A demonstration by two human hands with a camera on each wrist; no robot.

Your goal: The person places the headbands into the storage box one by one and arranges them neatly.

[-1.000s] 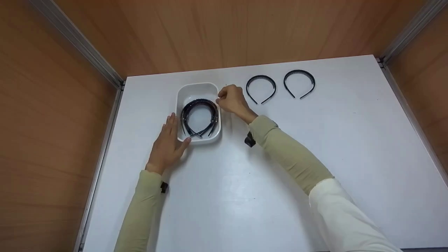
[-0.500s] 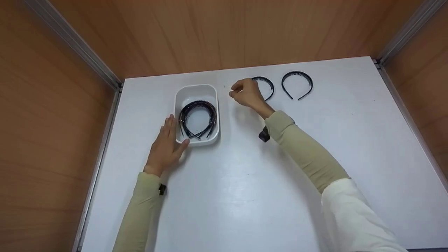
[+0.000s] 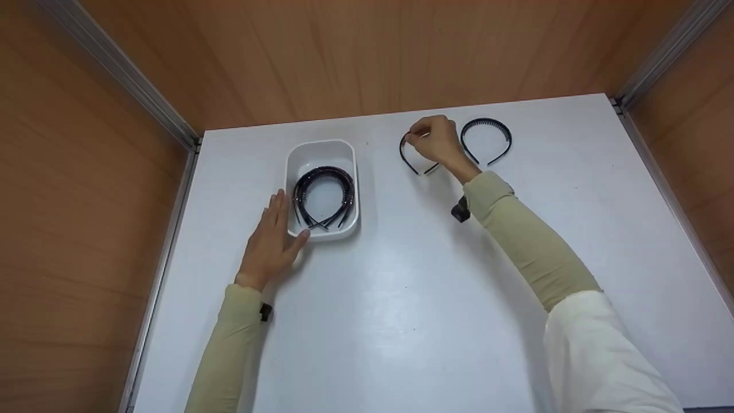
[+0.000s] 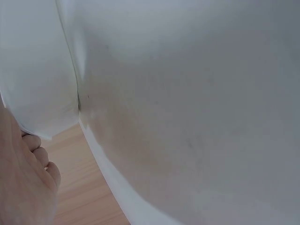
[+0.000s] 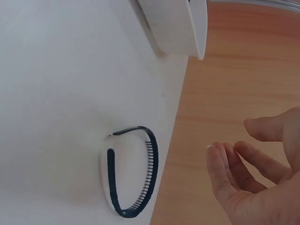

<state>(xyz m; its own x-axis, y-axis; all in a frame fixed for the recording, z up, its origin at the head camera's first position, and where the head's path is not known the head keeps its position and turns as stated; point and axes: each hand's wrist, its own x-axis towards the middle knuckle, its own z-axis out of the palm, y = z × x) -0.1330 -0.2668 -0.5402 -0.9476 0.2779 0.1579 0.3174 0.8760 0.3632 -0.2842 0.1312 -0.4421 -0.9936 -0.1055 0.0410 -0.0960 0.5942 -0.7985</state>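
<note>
My left hand [image 3: 264, 246] lies along the left side of a white plastic container [image 3: 321, 150], fingers straight, thumb at its front corner. In the left wrist view, curled-looking fingertips [image 4: 41, 154] show beside the container wall [image 4: 37, 61]. Several dark toothed headbands [image 3: 346, 201] lie stacked inside it. Over a black headband [image 3: 403, 155] on the table, my right hand [image 3: 438, 140] hovers and hides part of its arch. The right wrist view shows that hand [image 5: 258, 178] with a gap between thumb and fingers, holding nothing, and the headband [image 5: 152, 164] on the table below.
Another black headband [image 3: 509, 137] lies just right of my right hand. The white table [image 3: 401, 315] ends at a wooden back panel [image 3: 373, 57], with wooden side panels [image 3: 86, 229] and metal rails at the corners.
My right hand has moved rightward from the container's right rim to the nearer of the two headbands on the table. My left hand stays at the container.
</note>
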